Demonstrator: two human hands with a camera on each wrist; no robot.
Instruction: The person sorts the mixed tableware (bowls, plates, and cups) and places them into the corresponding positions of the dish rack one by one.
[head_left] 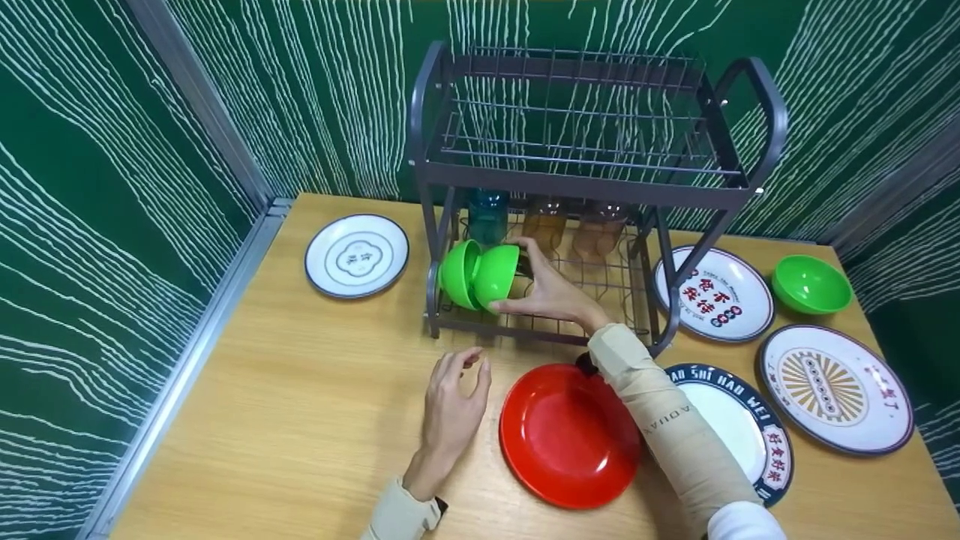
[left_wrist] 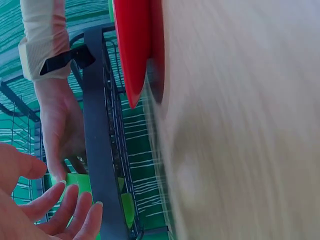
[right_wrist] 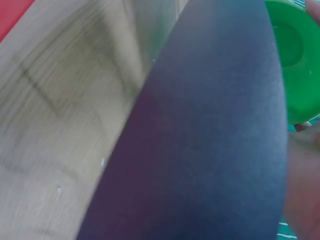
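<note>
My right hand (head_left: 553, 294) reaches into the lower tier of the dark dish rack (head_left: 577, 178) and grips a green bowl (head_left: 495, 276) by its rim. That bowl is tipped on its side, its mouth facing right. Close against it on the left, a second green bowl (head_left: 456, 274) also stands on edge in the rack. In the right wrist view, the rack's dark bar covers part of the held bowl (right_wrist: 302, 75). My left hand (head_left: 454, 401) hovers in front of the rack, fingers loosely bent and holding nothing.
Blue (head_left: 487, 217), amber (head_left: 546, 225) and pinkish (head_left: 598, 229) glasses stand at the back of the lower tier. A red plate (head_left: 570, 435) lies before the rack. One patterned plate (head_left: 357, 256) lies left; several others and a green bowl (head_left: 811, 284) lie right.
</note>
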